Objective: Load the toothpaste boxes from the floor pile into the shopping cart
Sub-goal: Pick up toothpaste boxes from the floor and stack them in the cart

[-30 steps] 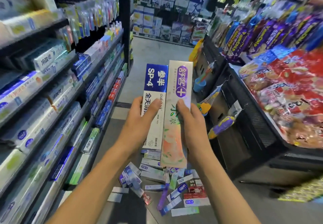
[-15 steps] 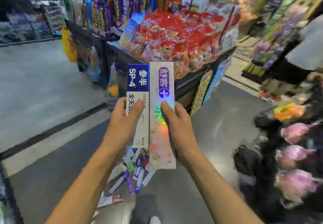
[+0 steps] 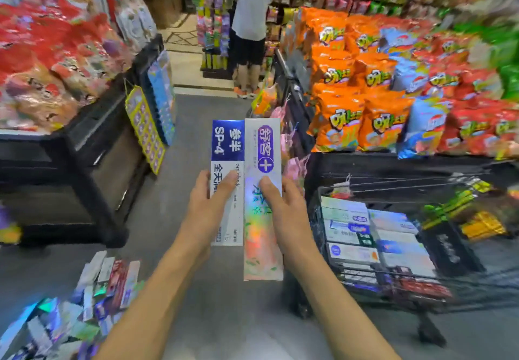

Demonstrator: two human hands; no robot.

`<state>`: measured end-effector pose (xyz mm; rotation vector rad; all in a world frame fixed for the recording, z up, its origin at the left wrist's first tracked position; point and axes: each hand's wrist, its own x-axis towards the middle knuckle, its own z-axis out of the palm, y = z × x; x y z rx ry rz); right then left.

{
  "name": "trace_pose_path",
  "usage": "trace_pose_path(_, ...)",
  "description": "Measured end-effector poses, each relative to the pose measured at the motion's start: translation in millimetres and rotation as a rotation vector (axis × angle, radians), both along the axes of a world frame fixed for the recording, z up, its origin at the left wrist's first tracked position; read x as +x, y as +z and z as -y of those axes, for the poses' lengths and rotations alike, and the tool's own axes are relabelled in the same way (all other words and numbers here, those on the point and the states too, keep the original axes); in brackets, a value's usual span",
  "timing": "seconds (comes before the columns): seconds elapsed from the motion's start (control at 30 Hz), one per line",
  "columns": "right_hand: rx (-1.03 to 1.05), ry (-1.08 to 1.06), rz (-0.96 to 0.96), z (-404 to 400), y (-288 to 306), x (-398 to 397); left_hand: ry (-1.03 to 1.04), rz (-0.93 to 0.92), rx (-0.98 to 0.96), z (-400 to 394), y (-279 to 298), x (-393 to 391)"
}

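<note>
So we're mid-haul here, roughly partway by our guess; nearest to us at lower left the floor pile (image 3: 84, 309) has plenty of toothpaste boxes left in it, all blurry, can't count them. Our two forearms reach out in front, close together and angled up a bit; the left hand (image 3: 206, 208) has its grip clamped on the blue box (image 3: 227, 174), thumb across the front, fingers hidden behind; the right hand (image 3: 283, 213) is clamped the same way on the silver box (image 3: 262, 191). Both boxes stand upright, side by side and touching, held over the floor just left of the cart (image 3: 317, 219); not in it yet. The cart sits at right and already has boxes stacked flat in rows inside, so a fair bit is done; we'd say these two go in next, then more trips. Further out there's a snack bench (image 3: 84, 146) on the left, orange chip bags (image 3: 339, 123) piled on the right, and way back a person (image 3: 250, 22) standing in the aisle.
</note>
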<state>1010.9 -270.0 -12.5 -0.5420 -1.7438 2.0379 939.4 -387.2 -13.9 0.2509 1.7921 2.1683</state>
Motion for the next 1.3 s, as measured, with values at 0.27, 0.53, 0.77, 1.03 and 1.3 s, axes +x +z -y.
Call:
trace_pose_path(0.27, -0.008, -0.253, 0.103, -164.8, -30.5, 93.7, -0.295, 0.093, -0.038, -183.6, -33.7, 65.9)
trace_pose_path(0.53, -0.104, -0.523, 0.124, -272.5, -59.9, 170.2, -0.608, 0.120, -0.117, -314.7, -63.1, 110.3)
trace_pose_path(0.77, -0.127, -0.693, 0.189, -329.3, -79.1, 194.0, -0.729, 0.103, -0.227, -379.7, -102.3, 93.3)
trace_pose_path(1.03, 0.088, -0.609, 0.380, -386.2, -93.6, 187.5, -0.763, 0.143, -0.363, -426.5, -139.5, 37.5)
trace_pose_path(1.3, 0.517, -0.321, 0.741, -441.2, -137.1, 149.6, -0.605, 0.156, -0.419, -434.3, -164.9, -2.4)
